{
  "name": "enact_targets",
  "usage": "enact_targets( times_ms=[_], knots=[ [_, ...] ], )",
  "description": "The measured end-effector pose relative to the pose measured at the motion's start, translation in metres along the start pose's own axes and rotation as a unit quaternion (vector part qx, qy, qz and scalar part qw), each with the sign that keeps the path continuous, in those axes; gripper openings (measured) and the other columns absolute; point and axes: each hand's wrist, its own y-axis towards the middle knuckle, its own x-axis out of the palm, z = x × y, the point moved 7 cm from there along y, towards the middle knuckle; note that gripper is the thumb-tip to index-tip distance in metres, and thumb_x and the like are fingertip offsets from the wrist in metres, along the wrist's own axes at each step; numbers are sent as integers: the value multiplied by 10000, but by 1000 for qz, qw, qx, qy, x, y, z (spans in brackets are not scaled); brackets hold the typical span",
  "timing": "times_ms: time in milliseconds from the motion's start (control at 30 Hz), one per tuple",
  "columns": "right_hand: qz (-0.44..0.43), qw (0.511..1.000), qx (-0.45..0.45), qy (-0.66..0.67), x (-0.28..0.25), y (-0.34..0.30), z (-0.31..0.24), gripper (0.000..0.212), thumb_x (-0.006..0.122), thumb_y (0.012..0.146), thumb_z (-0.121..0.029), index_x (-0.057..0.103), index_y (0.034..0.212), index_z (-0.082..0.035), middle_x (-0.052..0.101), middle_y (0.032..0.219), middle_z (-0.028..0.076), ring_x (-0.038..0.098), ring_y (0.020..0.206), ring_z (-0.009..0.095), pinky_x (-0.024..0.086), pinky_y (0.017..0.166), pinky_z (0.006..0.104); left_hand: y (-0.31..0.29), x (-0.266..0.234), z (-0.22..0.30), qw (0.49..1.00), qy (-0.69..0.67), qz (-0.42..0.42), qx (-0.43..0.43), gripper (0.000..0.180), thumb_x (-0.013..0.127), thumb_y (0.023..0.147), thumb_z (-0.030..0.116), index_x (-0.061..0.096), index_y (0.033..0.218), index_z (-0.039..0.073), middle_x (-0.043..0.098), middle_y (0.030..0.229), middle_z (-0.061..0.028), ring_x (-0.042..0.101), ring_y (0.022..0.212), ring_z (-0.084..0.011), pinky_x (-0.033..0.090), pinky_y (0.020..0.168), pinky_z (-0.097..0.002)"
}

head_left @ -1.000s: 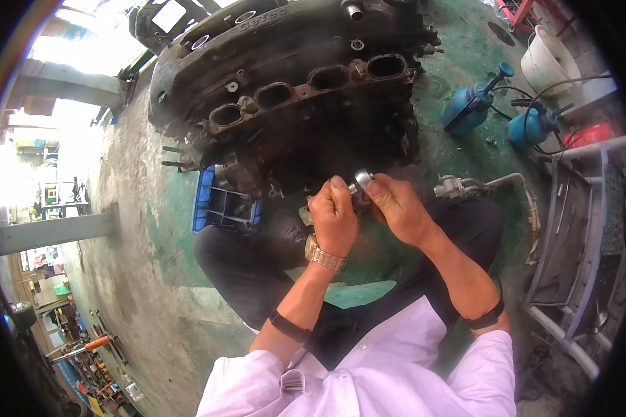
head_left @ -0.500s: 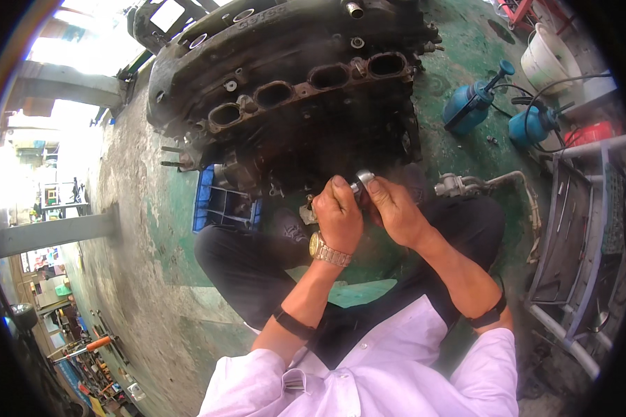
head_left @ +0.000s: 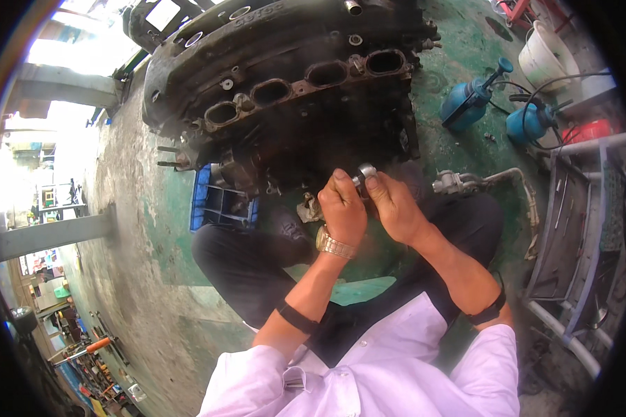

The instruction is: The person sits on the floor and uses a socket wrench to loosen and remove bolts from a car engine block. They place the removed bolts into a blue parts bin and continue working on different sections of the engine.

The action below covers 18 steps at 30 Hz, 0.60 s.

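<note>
In front of the dark engine (head_left: pixel 306 132), my two hands meet around a ratchet wrench (head_left: pixel 366 169) with a shiny round head. My right hand (head_left: pixel 398 208) is closed on it, the thumb pressed just below the head. My left hand (head_left: pixel 342 210), with a metal watch at its wrist, is closed on the short metal piece at the wrench's left side. That piece is mostly covered by fingers, so its exact shape cannot be made out. Below the engine's row of oval ports, the block's lower side is in deep shadow.
A blue divided crate (head_left: pixel 200 201) stands left of my knee. At the right are a metal pipe with a flange (head_left: pixel 459 182), two blue spray bottles (head_left: pixel 468 104), a white bucket (head_left: pixel 546 55) and a grey metal rack (head_left: pixel 560 229). Tools lie far left.
My left hand has tilted and shifted slightly to the right, its wrist turning a little. My right hand stays closed on the wrench and has barely moved.
</note>
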Motion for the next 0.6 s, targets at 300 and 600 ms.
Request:
enact_targets(
  times_ms=[300, 600],
  knots=[
    [-22, 997, -3, 69, -1, -2, -13, 441, 521, 999, -419, 603, 935, 10, 600, 706, 36, 550, 656, 116, 459, 614, 314, 0, -7, -29, 958, -199, -70, -195, 481, 437, 1040, 305, 439, 646, 29, 405, 546, 26, 312, 531, -64, 297, 456, -300],
    [-44, 992, 4, 118, -9, -4, -14, 450, 522, 993, -450, 552, 840, -27, 485, 667, -23, 431, 617, 71, 373, 563, 259, -8, -6, -39, 807, -391, -126, -424, 537, 428, 1008, 476, 382, 614, 114, 338, 484, -2, 324, 389, -117, 328, 404, -312]
  ],
)
